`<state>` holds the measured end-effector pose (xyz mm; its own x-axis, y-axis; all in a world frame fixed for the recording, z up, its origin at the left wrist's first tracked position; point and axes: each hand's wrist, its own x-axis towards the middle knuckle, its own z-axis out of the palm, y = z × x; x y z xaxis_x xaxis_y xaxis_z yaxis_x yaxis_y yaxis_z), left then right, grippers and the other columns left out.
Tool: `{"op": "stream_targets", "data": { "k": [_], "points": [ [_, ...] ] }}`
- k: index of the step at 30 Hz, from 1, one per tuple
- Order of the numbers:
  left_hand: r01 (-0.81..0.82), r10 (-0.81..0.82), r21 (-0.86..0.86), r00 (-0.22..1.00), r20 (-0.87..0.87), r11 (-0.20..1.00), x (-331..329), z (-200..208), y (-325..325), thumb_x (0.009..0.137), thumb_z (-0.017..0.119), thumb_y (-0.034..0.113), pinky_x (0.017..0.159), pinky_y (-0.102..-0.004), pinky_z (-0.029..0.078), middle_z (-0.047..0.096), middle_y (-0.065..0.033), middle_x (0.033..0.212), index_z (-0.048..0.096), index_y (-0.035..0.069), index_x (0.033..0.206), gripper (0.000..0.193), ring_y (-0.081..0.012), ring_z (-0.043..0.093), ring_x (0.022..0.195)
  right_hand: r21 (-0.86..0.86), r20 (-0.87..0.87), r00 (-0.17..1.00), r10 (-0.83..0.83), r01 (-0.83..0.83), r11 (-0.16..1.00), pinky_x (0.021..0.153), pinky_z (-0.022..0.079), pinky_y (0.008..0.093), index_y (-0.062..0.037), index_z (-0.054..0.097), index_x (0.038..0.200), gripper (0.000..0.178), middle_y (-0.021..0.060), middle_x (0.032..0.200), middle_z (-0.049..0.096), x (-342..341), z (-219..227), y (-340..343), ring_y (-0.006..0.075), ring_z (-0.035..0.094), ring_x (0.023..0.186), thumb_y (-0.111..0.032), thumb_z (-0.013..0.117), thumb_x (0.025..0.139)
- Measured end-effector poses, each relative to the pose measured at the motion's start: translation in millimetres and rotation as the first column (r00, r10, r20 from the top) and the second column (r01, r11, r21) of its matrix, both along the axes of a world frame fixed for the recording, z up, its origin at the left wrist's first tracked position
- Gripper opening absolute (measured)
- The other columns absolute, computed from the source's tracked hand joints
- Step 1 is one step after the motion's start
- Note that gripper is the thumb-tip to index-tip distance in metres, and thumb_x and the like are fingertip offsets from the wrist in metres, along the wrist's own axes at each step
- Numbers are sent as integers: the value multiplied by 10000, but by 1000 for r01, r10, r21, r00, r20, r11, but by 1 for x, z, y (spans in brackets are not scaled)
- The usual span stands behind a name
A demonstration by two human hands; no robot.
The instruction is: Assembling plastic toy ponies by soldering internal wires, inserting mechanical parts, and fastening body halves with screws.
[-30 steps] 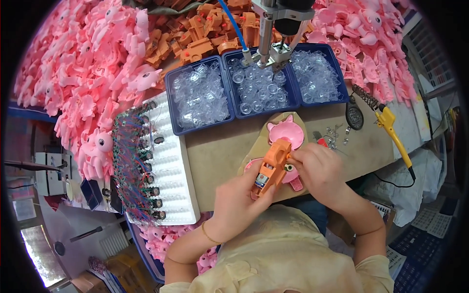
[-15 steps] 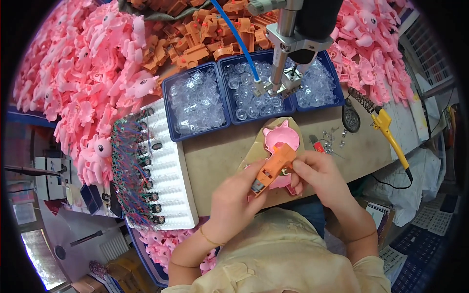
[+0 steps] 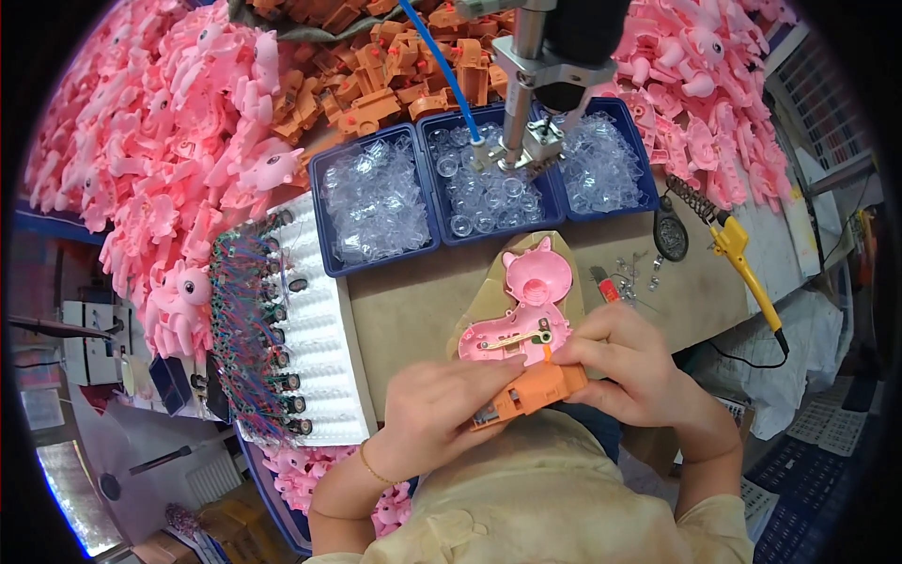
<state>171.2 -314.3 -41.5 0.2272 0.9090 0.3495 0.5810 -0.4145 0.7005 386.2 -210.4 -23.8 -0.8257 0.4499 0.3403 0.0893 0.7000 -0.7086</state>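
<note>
Between my two hands is an orange plastic toy housing (image 3: 534, 393), held low and close to my body. My left hand (image 3: 440, 402) grips its left end, where a greyish part shows in an opening. With closed fingers, my right hand (image 3: 620, 365) pinches its right end, next to a small orange tab that sticks up. Just beyond lies a pink animal-shaped half shell (image 3: 512, 331), hollow side up, with a small brass-coloured strip and a dark round part inside. The shell rests in a tan holder (image 3: 496, 273) on the bench.
Three blue bins (image 3: 438, 226) of clear plastic pieces stand behind the holder, under a metal screwdriver head (image 3: 526, 113). A white foam tray (image 3: 324, 367) with wired parts is at left. Soldering iron (image 3: 752, 273) and red-handled tool (image 3: 606, 285) lie right. Pink toy parts (image 3: 169, 122) are heaped around.
Both hands have drawn the orange housing down toward my body and turned it flatter. The pink shell's inside, partly covered before, now shows. The view has shifted slightly.
</note>
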Motion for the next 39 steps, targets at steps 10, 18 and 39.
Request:
{"op": "stream_targets", "data": {
  "k": [10, 18, 39],
  "points": [
    [-28, 359, -540, 776, 519, 841, 21, -14, -5, 767, 709, 121, 716, -223, 461, 653, -55, 920, 580, -16, 1140, 418, -49, 550, 822, -449, -48, 983, -175, 135, 883, 826, 415, 323, -38, 583, 1131, 532, 91, 1015, 575, -4, -23, -2, 242, 534, 971, -292, 749, 694],
    [-314, 425, -352, 852, 304, 882, 27, -15, -3, 728, 727, 139, 595, -238, 468, 645, -109, 780, 605, 12, 1085, 398, -120, 604, 648, 148, -130, 938, -322, 340, 929, 689, 429, 339, -35, 600, 978, 439, 70, 845, 567, -5, -24, -9, 237, 542, 758, -193, 799, 620],
    [-290, 370, -305, 894, 253, 907, 34, -11, 1, 732, 709, 170, 568, -269, 471, 631, -137, 771, 603, 19, 1089, 402, -206, 616, 626, 345, -243, 932, -270, 343, 873, 592, 422, 338, -31, 573, 940, 307, 91, 800, 556, -2, -39, -12, 255, 531, 665, -59, 735, 681]
  ]
}}
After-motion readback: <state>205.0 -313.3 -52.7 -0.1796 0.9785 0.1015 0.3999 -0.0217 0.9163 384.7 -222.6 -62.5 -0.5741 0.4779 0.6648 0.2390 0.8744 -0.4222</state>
